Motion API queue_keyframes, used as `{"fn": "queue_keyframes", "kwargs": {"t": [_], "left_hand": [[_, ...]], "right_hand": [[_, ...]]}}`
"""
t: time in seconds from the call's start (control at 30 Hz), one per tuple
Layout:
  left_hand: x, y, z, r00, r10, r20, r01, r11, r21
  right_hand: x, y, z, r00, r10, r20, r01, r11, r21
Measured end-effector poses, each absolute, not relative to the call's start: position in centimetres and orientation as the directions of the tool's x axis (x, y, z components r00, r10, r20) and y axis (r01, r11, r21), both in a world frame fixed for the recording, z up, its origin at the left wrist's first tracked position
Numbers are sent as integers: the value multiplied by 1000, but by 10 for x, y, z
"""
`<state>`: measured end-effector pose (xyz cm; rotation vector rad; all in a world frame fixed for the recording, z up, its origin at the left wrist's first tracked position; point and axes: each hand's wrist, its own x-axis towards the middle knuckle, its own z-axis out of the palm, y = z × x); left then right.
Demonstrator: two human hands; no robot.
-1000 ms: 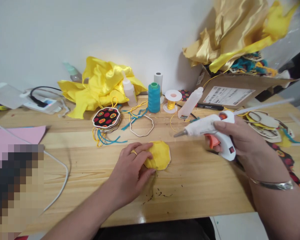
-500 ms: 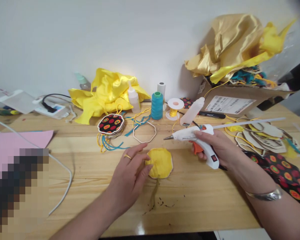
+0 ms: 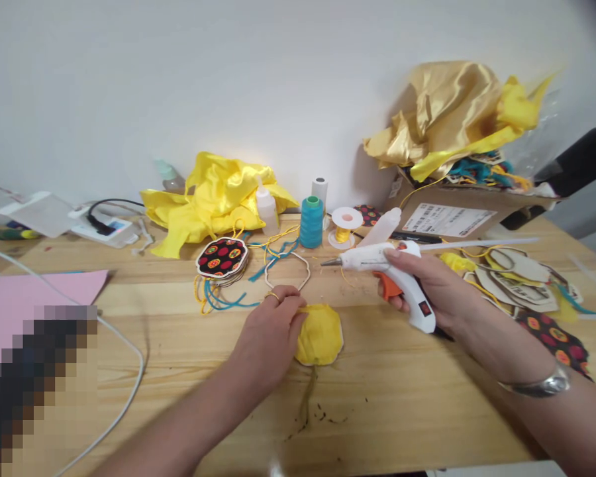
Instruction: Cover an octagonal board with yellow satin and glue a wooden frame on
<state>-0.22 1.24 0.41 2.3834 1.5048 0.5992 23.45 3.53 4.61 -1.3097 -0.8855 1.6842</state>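
My left hand [image 3: 271, 334] rests on the wooden table [image 3: 402, 397], fingers curled and pinching the left edge of a small yellow fabric-covered piece [image 3: 322, 334]. My right hand [image 3: 427, 288] grips a white hot glue gun [image 3: 395, 268] with an orange trigger. Its metal nozzle points left, a little above and behind the yellow piece. A clear glue stick juts out of the gun's back to the right.
Behind lie a wire ring [image 3: 287, 271], a stack of black patterned pieces [image 3: 222, 257], yellow cloth [image 3: 218, 195], a teal thread spool [image 3: 311, 222], small bottles, a cardboard box [image 3: 451, 212] with gold fabric, and cut shapes [image 3: 521, 278] at right. Pink paper [image 3: 30, 298] and a white cable [image 3: 124, 371] lie left.
The glue gun has moved left and closer to the yellow piece. My left hand has gone from lying flat on it to pinching its left edge.
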Motion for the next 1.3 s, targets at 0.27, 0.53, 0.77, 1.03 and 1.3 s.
{"fn": "queue_keyframes", "kwargs": {"t": [0.27,0.53,0.77,1.03,1.3], "left_hand": [[-3,14,-12,357,904,236,784,-427,450],[1,17,-16,344,914,214,794,-405,454],[2,17,-19,349,914,206,792,-405,456],[2,18,-21,343,910,231,785,-413,462],[1,16,-19,344,913,220,789,-408,460]], "right_hand": [[231,37,27,-180,901,-394,-195,-425,-884],[236,34,20,-199,881,-430,-101,-455,-885],[239,35,24,-178,880,-440,-93,-460,-883],[241,34,24,-158,883,-442,-91,-458,-884],[237,35,23,-165,873,-460,-55,-474,-879]]}}
